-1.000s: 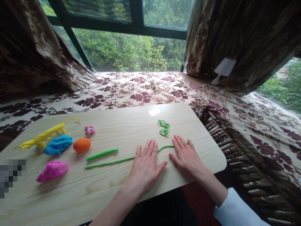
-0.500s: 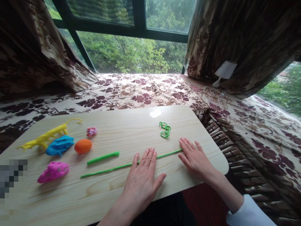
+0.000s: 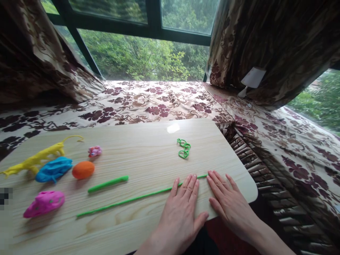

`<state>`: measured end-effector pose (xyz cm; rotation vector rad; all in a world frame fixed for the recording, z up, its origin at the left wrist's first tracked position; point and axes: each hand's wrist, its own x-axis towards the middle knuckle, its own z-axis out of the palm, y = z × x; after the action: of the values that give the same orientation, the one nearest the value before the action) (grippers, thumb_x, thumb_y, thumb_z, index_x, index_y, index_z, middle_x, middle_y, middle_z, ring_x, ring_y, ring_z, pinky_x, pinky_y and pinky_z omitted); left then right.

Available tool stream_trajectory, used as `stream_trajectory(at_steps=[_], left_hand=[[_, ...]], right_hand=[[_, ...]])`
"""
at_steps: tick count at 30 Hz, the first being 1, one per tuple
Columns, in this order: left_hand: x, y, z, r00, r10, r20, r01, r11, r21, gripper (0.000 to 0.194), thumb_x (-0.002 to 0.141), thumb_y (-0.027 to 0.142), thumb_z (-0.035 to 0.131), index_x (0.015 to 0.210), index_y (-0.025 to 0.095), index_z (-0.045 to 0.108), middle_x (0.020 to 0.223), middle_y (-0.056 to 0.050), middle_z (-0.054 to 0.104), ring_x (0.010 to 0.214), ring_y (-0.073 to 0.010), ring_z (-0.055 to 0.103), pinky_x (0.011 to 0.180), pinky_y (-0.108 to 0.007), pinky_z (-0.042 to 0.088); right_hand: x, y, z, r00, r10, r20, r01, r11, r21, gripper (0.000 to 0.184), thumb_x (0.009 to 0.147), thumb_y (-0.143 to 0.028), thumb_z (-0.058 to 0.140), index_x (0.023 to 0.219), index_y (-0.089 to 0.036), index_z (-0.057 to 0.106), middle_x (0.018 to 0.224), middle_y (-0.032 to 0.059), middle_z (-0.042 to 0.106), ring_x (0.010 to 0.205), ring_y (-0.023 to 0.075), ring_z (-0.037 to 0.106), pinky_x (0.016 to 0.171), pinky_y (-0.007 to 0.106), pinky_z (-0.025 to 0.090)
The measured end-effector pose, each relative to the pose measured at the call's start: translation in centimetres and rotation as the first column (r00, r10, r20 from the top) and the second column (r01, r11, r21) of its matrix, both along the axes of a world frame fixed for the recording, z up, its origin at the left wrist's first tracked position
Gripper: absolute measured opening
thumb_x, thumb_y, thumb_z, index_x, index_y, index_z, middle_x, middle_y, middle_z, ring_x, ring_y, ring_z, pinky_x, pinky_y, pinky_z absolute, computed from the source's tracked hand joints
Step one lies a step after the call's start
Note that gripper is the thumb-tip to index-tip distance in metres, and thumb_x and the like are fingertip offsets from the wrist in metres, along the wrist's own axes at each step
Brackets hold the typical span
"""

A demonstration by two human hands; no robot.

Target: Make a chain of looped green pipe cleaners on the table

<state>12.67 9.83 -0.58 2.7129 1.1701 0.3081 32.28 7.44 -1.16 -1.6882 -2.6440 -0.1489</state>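
Observation:
A long, thin green clay strand (image 3: 124,202) lies slantwise over the wooden table (image 3: 138,141). My left hand (image 3: 183,205) rests flat on it right of its middle, fingers stretched out. Close by on the right, my right hand (image 3: 228,202) lies flat with its fingertips over the strand's right end, which is hidden beneath them. A short stretch of strand shows between the two hands. Left of them lies a thicker green clay roll (image 3: 108,184). Beyond the hands is a small chain of green clay rings (image 3: 183,148).
At the left are a yellow clay animal (image 3: 39,157), a blue clay piece (image 3: 54,170), an orange egg-shaped piece (image 3: 83,170), a magenta clay figure (image 3: 44,203) and a small pink piece (image 3: 95,151). A white lamp (image 3: 253,78) stands on the patterned cloth past the table.
Both hands have moved nearer the table's front edge, the left also rightward along the strand, closer to the right hand. The strand has rolled toward me and more of its left part shows.

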Motion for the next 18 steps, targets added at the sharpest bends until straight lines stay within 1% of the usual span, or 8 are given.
stream_trajectory(at_steps=[2,5,7,9,12,14,16,18], left_hand=[[0.0,0.5,-0.1,1.0,0.007,-0.001,-0.007,1.0,-0.001,0.066,0.085,0.056,0.024,0.138,0.018,0.02,0.145,-0.007,0.022,0.134,-0.0209,0.013,0.108,-0.044,0.011],[0.4,2.2,0.0,0.997,0.072,-0.012,-0.072,0.997,0.007,0.068,0.085,0.057,0.021,0.138,0.015,0.021,0.145,-0.008,0.021,0.134,-0.0213,0.012,0.108,-0.045,0.01],[0.6,2.7,0.1,0.995,0.101,-0.02,-0.1,0.995,0.016,0.068,0.085,0.057,0.02,0.137,0.014,0.022,0.145,-0.009,0.022,0.134,-0.0216,0.011,0.108,-0.046,0.009],[0.3,2.1,0.1,0.996,0.087,-0.023,-0.086,0.996,0.023,0.068,0.084,0.058,0.021,0.138,0.015,0.021,0.145,-0.008,0.022,0.134,-0.0216,0.011,0.108,-0.045,0.01],[-0.3,0.1,-0.2,0.999,0.027,-0.02,-0.027,0.999,0.029,0.068,0.084,0.058,0.024,0.139,0.017,0.018,0.146,-0.007,0.02,0.134,-0.0214,0.012,0.109,-0.043,0.01],[-0.3,-0.4,-0.4,1.0,0.017,-0.015,-0.017,0.999,0.029,0.069,0.084,0.058,0.023,0.139,0.017,0.017,0.146,-0.007,0.019,0.134,-0.0212,0.011,0.109,-0.042,0.01],[0.1,0.3,-0.5,0.999,0.051,-0.012,-0.051,0.998,0.026,0.069,0.084,0.058,0.021,0.139,0.016,0.018,0.146,-0.007,0.019,0.134,-0.021,0.011,0.109,-0.043,0.01],[0.6,1.9,-0.4,0.994,0.112,-0.014,-0.111,0.993,0.026,0.069,0.085,0.058,0.019,0.138,0.014,0.021,0.145,-0.009,0.021,0.134,-0.0211,0.012,0.109,-0.044,0.01]], right_hand=[[0.2,0.6,-0.2,1.0,-0.016,0.004,0.016,1.0,-0.008,0.055,0.09,-0.038,0.031,0.138,-0.014,0.021,0.144,0.0101,0.02,0.132,0.023,0.015,0.104,0.047,0.014],[-0.2,2.9,-0.1,0.995,-0.099,0.0,0.099,0.995,-0.02,0.057,0.09,-0.04,0.029,0.138,-0.01,0.021,0.144,0.0122,0.019,0.132,0.0224,0.014,0.104,0.047,0.014],[-0.6,3.8,0.0,0.993,-0.122,-0.004,0.122,0.992,-0.019,0.058,0.09,-0.041,0.028,0.138,-0.009,0.022,0.144,0.013,0.02,0.132,0.0225,0.015,0.104,0.047,0.014],[-0.4,3.1,0.1,0.995,-0.099,-0.005,0.099,0.995,-0.015,0.059,0.089,-0.043,0.029,0.138,-0.01,0.022,0.144,0.0127,0.02,0.132,0.023,0.014,0.104,0.047,0.015],[0.4,0.0,-0.1,0.999,-0.042,0.007,0.042,0.999,-0.013,0.062,0.089,-0.045,0.032,0.139,-0.012,0.019,0.144,0.0114,0.02,0.132,0.0237,0.014,0.104,0.046,0.015],[0.7,-1.2,-0.3,0.999,-0.037,0.013,0.037,0.999,-0.008,0.063,0.088,-0.046,0.032,0.139,-0.013,0.017,0.144,0.0112,0.02,0.132,0.0241,0.015,0.104,0.047,0.015],[0.5,-0.6,-0.4,0.998,-0.058,0.013,0.058,0.998,-0.005,0.062,0.088,-0.046,0.032,0.139,-0.012,0.019,0.144,0.0115,0.02,0.132,0.0243,0.015,0.104,0.047,0.015],[0.0,1.5,-0.4,0.995,-0.099,0.014,0.099,0.995,-0.006,0.061,0.089,-0.045,0.03,0.138,-0.011,0.021,0.144,0.0121,0.02,0.132,0.0239,0.014,0.104,0.048,0.014]])
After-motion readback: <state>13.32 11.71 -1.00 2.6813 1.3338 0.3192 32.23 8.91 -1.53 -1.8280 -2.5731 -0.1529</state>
